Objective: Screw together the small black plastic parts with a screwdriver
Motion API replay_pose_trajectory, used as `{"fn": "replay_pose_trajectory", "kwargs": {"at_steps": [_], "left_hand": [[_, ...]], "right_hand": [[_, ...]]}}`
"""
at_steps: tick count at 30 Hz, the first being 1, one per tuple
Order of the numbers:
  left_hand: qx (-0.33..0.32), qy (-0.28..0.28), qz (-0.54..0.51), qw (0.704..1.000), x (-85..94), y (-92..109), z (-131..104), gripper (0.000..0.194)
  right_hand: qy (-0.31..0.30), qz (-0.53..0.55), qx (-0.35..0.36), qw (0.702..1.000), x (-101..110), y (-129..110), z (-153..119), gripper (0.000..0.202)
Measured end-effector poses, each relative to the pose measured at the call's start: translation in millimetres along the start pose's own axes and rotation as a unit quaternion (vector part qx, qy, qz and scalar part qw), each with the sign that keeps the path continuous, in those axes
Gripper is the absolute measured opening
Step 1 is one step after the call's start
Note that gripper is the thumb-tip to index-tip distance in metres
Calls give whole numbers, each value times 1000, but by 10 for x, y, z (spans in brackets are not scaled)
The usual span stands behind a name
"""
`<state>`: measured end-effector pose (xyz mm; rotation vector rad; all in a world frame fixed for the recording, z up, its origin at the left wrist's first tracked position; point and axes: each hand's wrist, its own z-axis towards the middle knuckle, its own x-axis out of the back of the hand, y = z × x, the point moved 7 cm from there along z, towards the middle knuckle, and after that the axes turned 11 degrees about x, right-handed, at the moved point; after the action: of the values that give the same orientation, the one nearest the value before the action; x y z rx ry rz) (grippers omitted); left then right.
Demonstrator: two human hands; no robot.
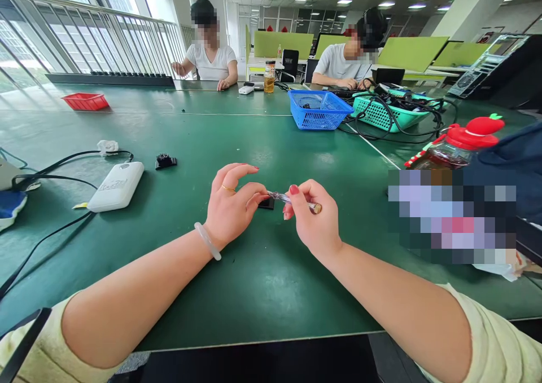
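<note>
Over the middle of the green table [262, 281], my right hand [313, 216] grips a thin clear-handled tool [283, 197] with a brass-coloured end, held level and pointing left. My left hand [232, 205] pinches the tool's tip between thumb and forefinger, and a small black part [267, 203] sits just under those fingers; whether the hand holds it or it rests on the table is unclear. A pale bangle circles my left wrist and a ring is on one finger.
A white power bank [115, 186] with black cables and a small black piece [165, 161] lie to the left. Blue basket [318, 109], teal basket [383, 115] of cables, red tray [85, 101] farther back. Red-capped bottle [459, 143] at right. Two people sit at the far side.
</note>
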<state>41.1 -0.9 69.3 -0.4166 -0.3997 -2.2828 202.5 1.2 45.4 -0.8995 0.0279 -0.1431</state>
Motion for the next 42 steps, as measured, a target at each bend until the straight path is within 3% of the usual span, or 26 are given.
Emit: {"fn": "replay_pose_trajectory", "kwargs": {"at_steps": [8,19,31,42], "left_hand": [[28,11,-2,1000,16,-55,9,10],[-24,18,-20,999,35,-31,-2,24],[-72,39,31,996,35,62,16,25],[-83,-3,78,993,-63,76,4,24]], "right_hand": [[-15,-15,7,1000,-29,5,-18,43],[12,72,-100,992,-44,82,-14,50],[23,120,-158,980,-107,170,-124,46],[81,177,-218,956,-137,232,-127,52]]}}
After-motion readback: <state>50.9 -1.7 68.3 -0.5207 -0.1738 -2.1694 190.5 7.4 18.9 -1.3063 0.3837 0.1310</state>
